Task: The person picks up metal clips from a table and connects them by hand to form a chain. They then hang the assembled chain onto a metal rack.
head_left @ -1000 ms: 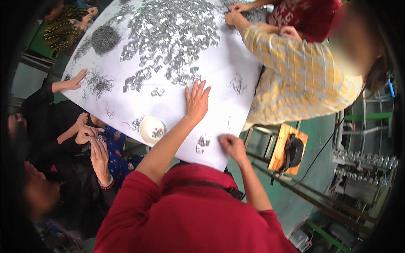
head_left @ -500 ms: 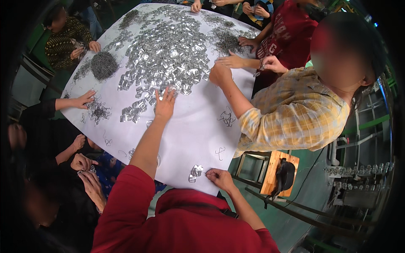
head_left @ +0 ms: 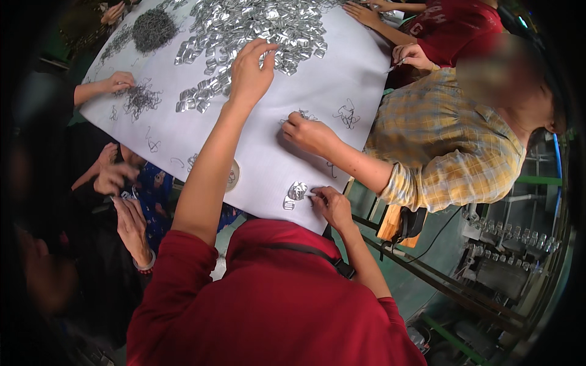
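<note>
My left hand [head_left: 250, 72] is raised at the near edge of a large pile of shiny metal buckles [head_left: 262, 24]. Its thumb stands apart from the bent fingers, and nothing shows between them. Close to the table's near edge, my right hand [head_left: 333, 207] has its fingertips drawn together beside a small cluster of buckles [head_left: 298, 191]. Whatever those fingertips may pinch is too small to make out. A single flat buckle [head_left: 289, 203] lies just below that cluster. Looser buckles [head_left: 194, 99] spread out to the left of my left forearm.
A co-worker's hand [head_left: 303, 132] reaches in from the right over thin bent wires. More wire pieces lie in a dense heap [head_left: 155, 29] and a looser one [head_left: 142, 99]. A small round dish [head_left: 234, 175] sits beside my left forearm. Other people's hands surround the white tabletop [head_left: 256, 146].
The view has shifted. My left hand has gone from spread over the buckles to raised and curled. My right hand stays by the small cluster. The co-worker's hand has come nearer, onto the wires.
</note>
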The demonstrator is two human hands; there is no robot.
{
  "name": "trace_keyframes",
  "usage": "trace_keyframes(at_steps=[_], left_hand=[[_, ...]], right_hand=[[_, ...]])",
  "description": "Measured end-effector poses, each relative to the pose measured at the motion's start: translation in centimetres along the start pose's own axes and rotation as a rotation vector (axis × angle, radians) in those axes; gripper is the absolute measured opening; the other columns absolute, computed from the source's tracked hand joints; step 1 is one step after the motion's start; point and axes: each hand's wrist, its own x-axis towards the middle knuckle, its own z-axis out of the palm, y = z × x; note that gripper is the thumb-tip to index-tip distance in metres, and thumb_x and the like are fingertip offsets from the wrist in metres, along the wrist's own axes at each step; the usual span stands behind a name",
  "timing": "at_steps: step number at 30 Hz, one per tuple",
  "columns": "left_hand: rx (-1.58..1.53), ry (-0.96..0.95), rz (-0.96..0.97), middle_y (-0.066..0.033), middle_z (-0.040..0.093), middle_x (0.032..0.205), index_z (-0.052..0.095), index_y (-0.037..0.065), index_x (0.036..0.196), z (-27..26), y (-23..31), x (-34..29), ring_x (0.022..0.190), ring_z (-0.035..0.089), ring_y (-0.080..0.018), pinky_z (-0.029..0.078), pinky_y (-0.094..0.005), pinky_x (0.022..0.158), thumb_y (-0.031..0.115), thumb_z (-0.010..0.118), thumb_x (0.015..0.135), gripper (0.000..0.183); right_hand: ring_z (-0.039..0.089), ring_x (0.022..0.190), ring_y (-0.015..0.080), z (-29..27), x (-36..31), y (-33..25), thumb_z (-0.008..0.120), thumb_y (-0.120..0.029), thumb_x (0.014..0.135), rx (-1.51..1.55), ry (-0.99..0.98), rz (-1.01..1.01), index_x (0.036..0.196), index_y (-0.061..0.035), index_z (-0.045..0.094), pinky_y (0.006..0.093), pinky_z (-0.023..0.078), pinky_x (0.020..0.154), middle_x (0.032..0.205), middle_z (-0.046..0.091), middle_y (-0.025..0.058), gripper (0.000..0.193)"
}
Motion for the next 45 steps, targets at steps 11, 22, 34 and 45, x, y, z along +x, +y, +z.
trace_keyframes(at_steps=[11, 22, 34, 45], left_hand=[[-0.106, 0.274, 0.045, -0.0139, 0.063, 0.097, 0.063, -0.001, 0.098, -1.3, 5.8, -10.8, 0.094, 0.061, -0.0253, 0.046, -0.0310, 0.082, -0.005, 0.047, 0.085, 0.021], [-0.113, 0.094, -0.142, -0.0142, 0.062, 0.091, 0.062, -0.003, 0.095, -3.5, 5.4, -22.4, 0.076, 0.061, -0.0195, 0.048, -0.0276, 0.069, -0.011, 0.047, 0.083, 0.022], [-0.275, 0.102, 0.037, -0.0142, 0.061, 0.090, 0.062, -0.003, 0.094, -8.0, 3.2, -22.7, 0.071, 0.060, -0.0182, 0.049, -0.0268, 0.064, -0.014, 0.044, 0.079, 0.026], [-0.241, 0.356, -0.086, -0.0113, 0.061, 0.097, 0.061, -0.004, 0.100, -10.4, 1.1, -17.3, 0.079, 0.059, -0.0134, 0.048, -0.0236, 0.068, -0.003, 0.044, 0.090, 0.020]], right_hand=[[0.062, 0.080, 0.0287, 1.5, 6.2, 2.1, 0.060, -0.017, 0.085, 0.048, 0.143, -0.321, 0.091, -0.0061, 0.066, 0.0367, 0.048, 0.075, 0.086, 0.065, 0.0130, 0.014], [0.061, 0.082, 0.0322, 2.9, 9.7, -0.7, 0.060, -0.016, 0.084, -0.039, 0.104, -0.393, 0.094, -0.0072, 0.065, 0.0416, 0.048, 0.073, 0.086, 0.065, 0.0149, 0.014], [0.062, 0.075, 0.0318, 4.4, 8.5, -5.1, 0.059, -0.012, 0.080, -0.179, 0.109, -0.273, 0.089, -0.0104, 0.065, 0.0416, 0.051, 0.066, 0.088, 0.057, 0.0113, 0.011], [0.061, 0.081, 0.0310, 6.2, 15.6, -8.8, 0.058, -0.010, 0.080, -0.256, 0.282, -0.427, 0.087, -0.0096, 0.064, 0.0423, 0.050, 0.066, 0.091, 0.059, 0.0092, 0.009]])
